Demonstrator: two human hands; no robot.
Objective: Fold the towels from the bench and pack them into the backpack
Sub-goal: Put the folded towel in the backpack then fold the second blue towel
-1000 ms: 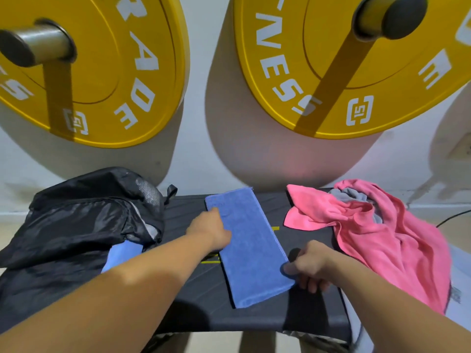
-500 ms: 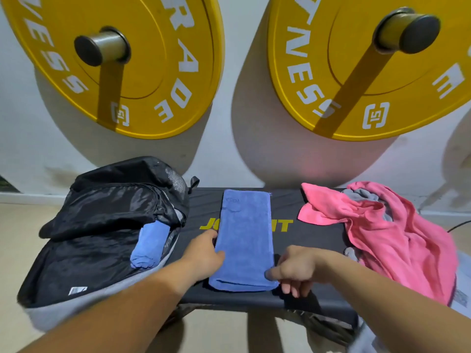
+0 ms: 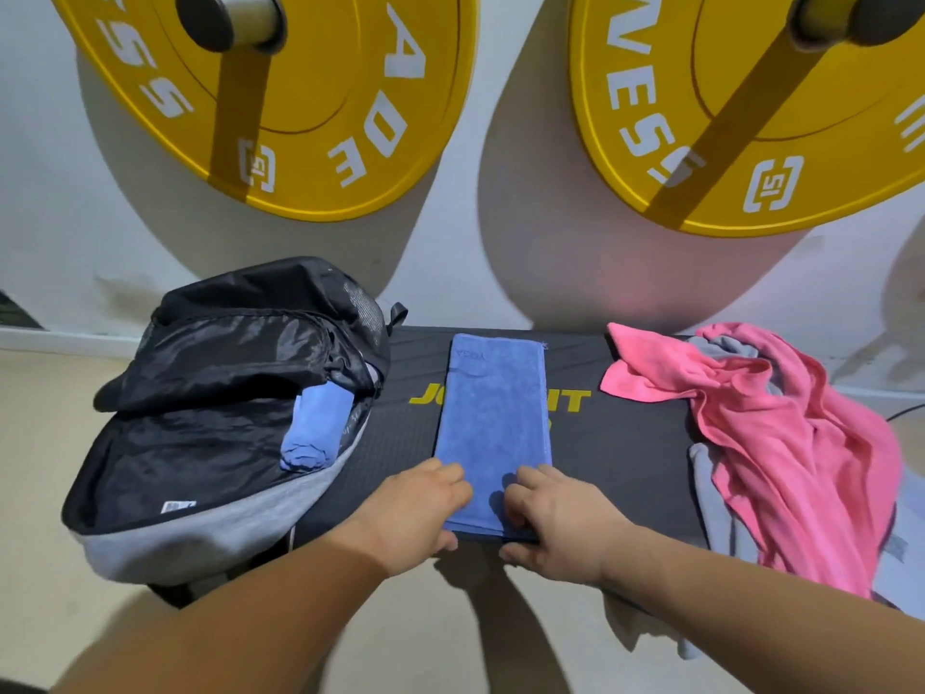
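A blue towel [image 3: 493, 423], folded into a long strip, lies across the middle of the black bench [image 3: 620, 458]. My left hand [image 3: 418, 518] and my right hand [image 3: 555, 523] both grip its near end at the bench's front edge, fingers on top and thumbs under it. On the left end of the bench lies the open black and grey backpack [image 3: 200, 433], a folded blue towel [image 3: 313, 428] sticking out of its opening. A crumpled pink towel [image 3: 781, 433] with a grey towel [image 3: 711, 488] under it lies at the right end.
Two yellow weight plates [image 3: 320, 102] [image 3: 741, 117] hang on pegs on the white wall behind the bench. The beige floor [image 3: 45, 443] shows to the left and below. A white object [image 3: 906, 533] lies at the far right edge.
The blue towel now lies straight across the bench. Both my hands have come together at its near end and taken hold of it; before, they were at its two sides.
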